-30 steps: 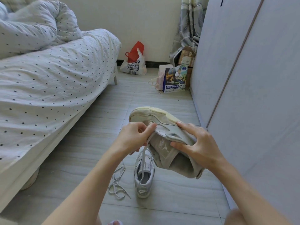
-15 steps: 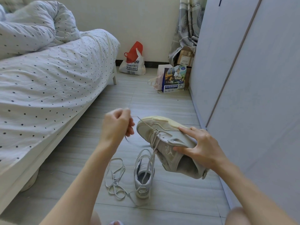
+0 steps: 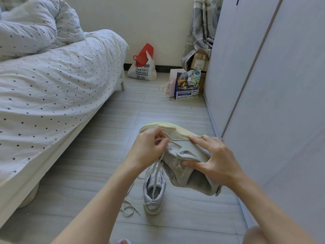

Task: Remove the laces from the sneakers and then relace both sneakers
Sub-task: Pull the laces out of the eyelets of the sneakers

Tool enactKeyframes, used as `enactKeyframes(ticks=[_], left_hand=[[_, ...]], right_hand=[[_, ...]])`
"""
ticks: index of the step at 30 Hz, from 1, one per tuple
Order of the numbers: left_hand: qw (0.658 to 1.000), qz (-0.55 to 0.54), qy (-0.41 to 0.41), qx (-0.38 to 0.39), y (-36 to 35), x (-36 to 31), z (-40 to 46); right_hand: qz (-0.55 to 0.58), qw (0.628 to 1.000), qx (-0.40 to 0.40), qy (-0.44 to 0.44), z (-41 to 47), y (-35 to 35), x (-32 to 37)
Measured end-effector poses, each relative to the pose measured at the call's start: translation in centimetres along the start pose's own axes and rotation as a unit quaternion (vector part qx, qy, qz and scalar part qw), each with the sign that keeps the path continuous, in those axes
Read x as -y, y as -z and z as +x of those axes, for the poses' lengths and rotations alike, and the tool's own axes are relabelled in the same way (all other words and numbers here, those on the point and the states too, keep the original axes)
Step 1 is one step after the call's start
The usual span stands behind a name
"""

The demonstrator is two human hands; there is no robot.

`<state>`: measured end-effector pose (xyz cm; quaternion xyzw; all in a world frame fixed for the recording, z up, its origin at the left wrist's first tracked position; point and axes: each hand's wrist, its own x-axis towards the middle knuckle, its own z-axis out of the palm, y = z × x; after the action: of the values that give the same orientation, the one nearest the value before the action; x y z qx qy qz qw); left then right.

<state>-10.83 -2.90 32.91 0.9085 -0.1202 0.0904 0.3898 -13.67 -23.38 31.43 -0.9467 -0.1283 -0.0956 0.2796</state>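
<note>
A grey high-top sneaker with a pale yellow sole is held in the air on its side, toe pointing away. My right hand grips its ankle and side panel. My left hand is at the eyelets near the toe, fingers pinched on a white lace that hangs down from there. Below it, a second grey sneaker stands on the floor with its heel toward me. A loose white lace lies on the floor just left of that sneaker.
A bed with a dotted white cover fills the left side. A tall grey wardrobe runs along the right. At the far wall stand a white and red plastic bag, a printed paper bag and cardboard boxes.
My left hand, which had drawn the lace out up and to the left, has come back to the eyelets. The held sneaker has risen slightly toward its earlier position.
</note>
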Motion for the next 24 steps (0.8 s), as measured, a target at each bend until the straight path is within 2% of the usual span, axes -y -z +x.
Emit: enactKeyframes(ticks=[2, 4, 6, 7, 9, 11, 13, 15, 17, 20, 24], left_hand=[[0.986, -0.158, 0.035, -0.044, 0.7, -0.6, 0.2], [0.926, -0.364, 0.070, -0.069, 1.7, -1.3, 0.3], [0.883, -0.456, 0.064, -0.088, 2.8, -1.4, 0.2], [0.882, -0.455, 0.062, -0.104, 3.1, -1.3, 0.1], [0.918, -0.363, 0.077, -0.139, 3.4, -0.8, 0.1], [0.971, -0.193, 0.080, -0.119, 3.1, -0.2, 0.2], [0.998, -0.017, 0.057, -0.021, 2.2, 0.3, -0.2], [0.991, 0.105, 0.039, 0.072, 1.2, 0.2, -0.8], [0.987, 0.133, 0.020, 0.093, 0.5, -0.1, -0.9], [0.994, 0.082, -0.005, 0.075, 0.2, -0.1, -0.6], [0.999, 0.029, -0.023, 0.013, 0.3, 0.0, -0.2]], right_hand=[[0.015, 1.000, -0.007, -0.005, 0.0, 0.1, -0.1], [0.024, 1.000, -0.013, -0.013, 0.1, 0.3, -0.2], [0.037, 0.999, -0.018, -0.031, 0.2, 0.4, -0.5], [0.042, 0.998, -0.020, -0.041, 0.2, 0.5, -0.6], [0.042, 0.997, -0.025, -0.056, 0.2, 0.7, -1.0], [0.033, 0.997, -0.029, -0.060, 0.1, 0.8, -1.2], [0.033, 0.997, -0.034, -0.061, 0.0, 0.8, -1.1], [0.035, 0.997, -0.034, -0.056, -0.2, 0.8, -1.0], [0.030, 0.998, -0.024, -0.040, -0.3, 0.6, -0.8], [0.020, 0.999, -0.010, -0.027, -0.2, 0.5, -0.6], [0.025, 0.999, -0.007, -0.030, -0.2, 0.6, -0.7]])
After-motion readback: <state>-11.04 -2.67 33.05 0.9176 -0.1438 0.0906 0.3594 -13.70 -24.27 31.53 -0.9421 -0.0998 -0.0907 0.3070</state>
